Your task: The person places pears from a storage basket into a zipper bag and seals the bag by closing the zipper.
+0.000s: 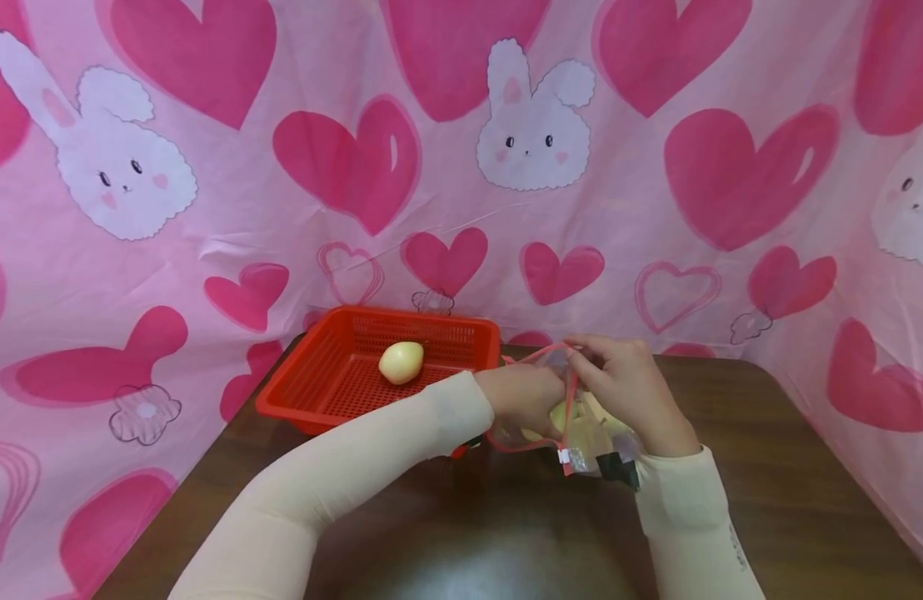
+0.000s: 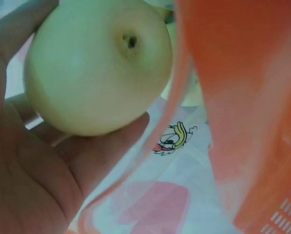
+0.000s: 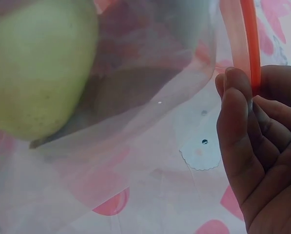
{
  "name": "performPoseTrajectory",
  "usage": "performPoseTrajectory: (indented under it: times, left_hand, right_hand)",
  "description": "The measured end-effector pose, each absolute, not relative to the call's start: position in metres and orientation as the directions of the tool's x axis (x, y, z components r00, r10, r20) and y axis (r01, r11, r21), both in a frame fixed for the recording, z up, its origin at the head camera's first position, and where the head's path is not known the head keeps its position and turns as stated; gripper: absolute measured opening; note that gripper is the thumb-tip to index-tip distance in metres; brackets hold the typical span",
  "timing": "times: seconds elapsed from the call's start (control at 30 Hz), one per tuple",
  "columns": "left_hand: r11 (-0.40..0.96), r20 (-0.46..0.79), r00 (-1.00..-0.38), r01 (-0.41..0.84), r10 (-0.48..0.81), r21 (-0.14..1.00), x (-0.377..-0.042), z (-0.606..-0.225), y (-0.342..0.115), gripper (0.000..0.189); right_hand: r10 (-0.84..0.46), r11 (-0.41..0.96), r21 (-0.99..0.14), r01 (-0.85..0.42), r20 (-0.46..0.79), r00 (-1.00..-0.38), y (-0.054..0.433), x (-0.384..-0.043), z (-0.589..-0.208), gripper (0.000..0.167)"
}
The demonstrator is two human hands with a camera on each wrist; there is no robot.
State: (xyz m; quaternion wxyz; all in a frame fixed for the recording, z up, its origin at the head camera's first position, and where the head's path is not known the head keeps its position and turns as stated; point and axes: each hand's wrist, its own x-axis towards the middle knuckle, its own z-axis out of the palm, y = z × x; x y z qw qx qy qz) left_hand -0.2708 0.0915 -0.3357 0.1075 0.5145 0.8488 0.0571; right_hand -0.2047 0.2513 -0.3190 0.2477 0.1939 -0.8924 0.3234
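We see a pink cloth printed with hearts and three rabbit faces, rising behind and to both sides of one brown table. The tabletop gives us most room right of the bag, out to its rounded far corner, and a further stretch of wood between two cream sleeves. One red basket sits close to the table's far and left edges, its slotted walls wide open at the top. Just beside its right end we find one clear bag, its red-edged mouth parted; whether bag and basket touch, we cannot tell. Our right hand pinches that red edge between thumb and fingers. Our left hand is in the bag's mouth, its fingers curled round a pale yellow-green pear. Counting fruit, we have one lone pear in the basket, near its middle with bare mesh around it, one in the left hand, and at least one more inside the bag; overlap and haze hide the exact number there.
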Motion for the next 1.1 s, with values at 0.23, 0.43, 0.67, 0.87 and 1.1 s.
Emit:
performPoseTrajectory:
  times: [0.23,0.43,0.67,0.87,1.1]
  left_hand:
    - [0.453,-0.221,-0.404,0.849,0.888,0.273,-0.279,-0.338,0.101,0.036]
    - [0.529,-0.308,-0.471,0.836,0.827,0.142,-0.281,-0.34,0.109,0.03]
    - [0.59,-0.403,-0.503,0.799,0.765,0.121,-0.285,-0.342,0.113,0.019]
    - [0.58,-0.431,-0.499,0.812,0.751,0.07,-0.282,-0.342,0.115,0.015]
    - [0.597,-0.472,-0.55,0.8,0.689,-0.06,-0.275,-0.341,0.117,0.023]
  right_hand:
    - [-0.195,0.714,-0.447,-0.538,0.611,-0.767,0.251,-0.203,-0.318,0.022]
    - [-0.181,0.708,-0.477,-0.521,0.591,-0.786,0.251,-0.202,-0.317,0.022]
    - [-0.187,0.696,-0.507,-0.508,0.556,-0.81,0.251,-0.202,-0.316,0.023]
    - [-0.193,0.688,-0.502,-0.524,0.57,-0.799,0.25,-0.201,-0.316,0.023]
    - [-0.202,0.687,-0.5,-0.528,0.566,-0.799,0.25,-0.201,-0.317,0.023]
